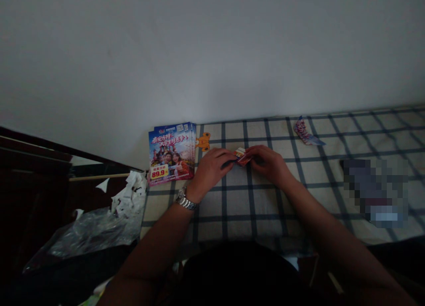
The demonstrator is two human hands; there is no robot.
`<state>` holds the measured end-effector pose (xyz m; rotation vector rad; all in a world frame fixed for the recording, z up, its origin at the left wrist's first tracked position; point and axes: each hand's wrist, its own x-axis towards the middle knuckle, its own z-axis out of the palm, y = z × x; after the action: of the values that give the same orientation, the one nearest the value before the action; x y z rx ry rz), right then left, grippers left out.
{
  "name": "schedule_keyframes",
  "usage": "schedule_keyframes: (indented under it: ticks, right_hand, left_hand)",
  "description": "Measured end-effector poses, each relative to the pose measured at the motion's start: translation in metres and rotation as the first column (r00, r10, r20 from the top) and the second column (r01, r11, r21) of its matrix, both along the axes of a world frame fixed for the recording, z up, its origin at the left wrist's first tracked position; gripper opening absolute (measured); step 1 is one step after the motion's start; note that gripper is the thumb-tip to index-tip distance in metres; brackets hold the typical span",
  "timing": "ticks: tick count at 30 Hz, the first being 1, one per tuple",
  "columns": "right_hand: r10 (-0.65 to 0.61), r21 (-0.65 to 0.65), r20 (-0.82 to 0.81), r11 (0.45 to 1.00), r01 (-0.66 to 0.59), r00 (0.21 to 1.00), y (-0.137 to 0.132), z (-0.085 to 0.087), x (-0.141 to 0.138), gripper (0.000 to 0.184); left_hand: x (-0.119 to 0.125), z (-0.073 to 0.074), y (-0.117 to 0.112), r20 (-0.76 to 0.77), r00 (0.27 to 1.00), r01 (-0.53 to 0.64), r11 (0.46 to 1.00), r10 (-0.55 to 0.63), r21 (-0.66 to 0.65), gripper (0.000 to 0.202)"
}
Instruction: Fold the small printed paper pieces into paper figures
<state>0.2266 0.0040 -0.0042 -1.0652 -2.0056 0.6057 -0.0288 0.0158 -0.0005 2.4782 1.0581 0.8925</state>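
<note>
Left hand (209, 169) and right hand (267, 164) curled, both pinching small folded printed paper (241, 157), mostly hidden, between them. Leaflet stack (169, 153) at left reads 89.9; pixelated object (375, 191) on checked cloth (252, 226) unreadable.

Under my grip (241, 158) lies a bed (252, 213), covered by a checked sheet (335, 138), pale with dark blue lines. To the left of my grip, at the bed's edge, sits a stack of printed leaflets (171, 153), with an orange cut-out (202, 141) just beside it. Ahead and to the right lies a crumpled printed scrap (307, 132). Further right, well apart from my grip, lies a blurred object (375, 193) I cannot make out.
</note>
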Motion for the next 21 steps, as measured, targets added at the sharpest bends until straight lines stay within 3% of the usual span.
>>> schedule_keyframes:
  ticks: [10,21]
  right_hand:
    - [0.111,0.076,0.206,0.989,-0.129,0.972,0.0033,-0.0053,0.006,0.017]
    - [0.095,0.151,0.204,0.98,-0.128,0.974,0.0043,-0.0083,0.0047,0.015]
  left_hand:
    - [-0.0008,-0.0071,0.0009,-0.096,0.995,0.033,0.999,-0.034,-0.015,0.02]
    - [-0.0005,-0.0024,0.0001,-0.108,0.992,0.055,0.998,-0.058,-0.027,0.019]
